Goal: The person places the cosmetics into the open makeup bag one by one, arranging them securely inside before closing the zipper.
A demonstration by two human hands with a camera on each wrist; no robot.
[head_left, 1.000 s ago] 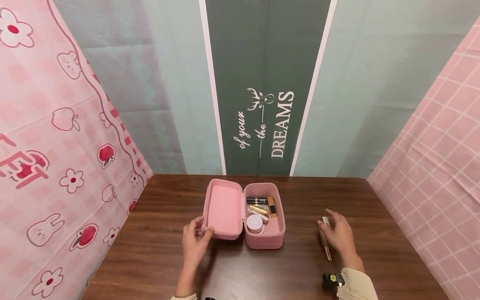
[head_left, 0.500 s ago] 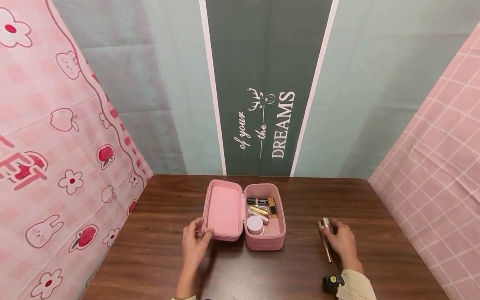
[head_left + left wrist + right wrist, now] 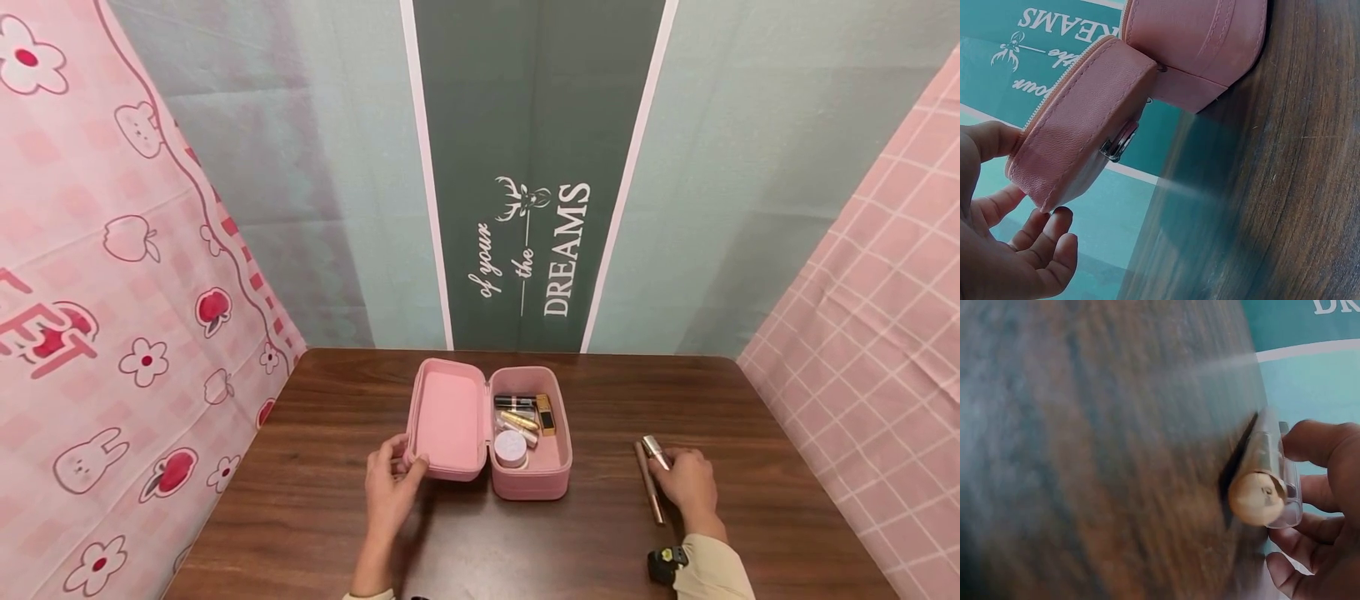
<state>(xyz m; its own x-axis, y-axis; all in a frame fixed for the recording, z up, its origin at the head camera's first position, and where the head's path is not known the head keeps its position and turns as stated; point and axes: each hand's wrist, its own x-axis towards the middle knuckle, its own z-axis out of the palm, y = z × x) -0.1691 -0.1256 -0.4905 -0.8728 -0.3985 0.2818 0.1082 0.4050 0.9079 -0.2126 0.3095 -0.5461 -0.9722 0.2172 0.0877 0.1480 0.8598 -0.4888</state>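
My left hand (image 3: 390,483) grips the near left corner of the raised lid (image 3: 450,417) of a pink zip makeup case (image 3: 531,486). In the left wrist view, the thumb lies at the zipper edge of the lid (image 3: 1079,106) and other fingers are underneath. At the right, my right hand (image 3: 688,482) pinches a clear cosmetic tube with a silvery cap (image 3: 656,451), low at the tabletop. Just left of it lies a slim brown-gold tube (image 3: 649,487). The right wrist view shows the round gold end (image 3: 1256,499) of that slim tube beside the clear tube (image 3: 1292,497).
Inside the case are a round white-lidded jar (image 3: 511,448), a gold and black lipstick (image 3: 545,415), a black tube (image 3: 513,402) and a gold tube (image 3: 519,420). Fabric curtains stand behind and beside the wooden table (image 3: 337,383).
My right hand has come down onto the two tubes, and its fingers now pinch the silver-capped one, tilted away from the slim one. The left hand and case stay put.
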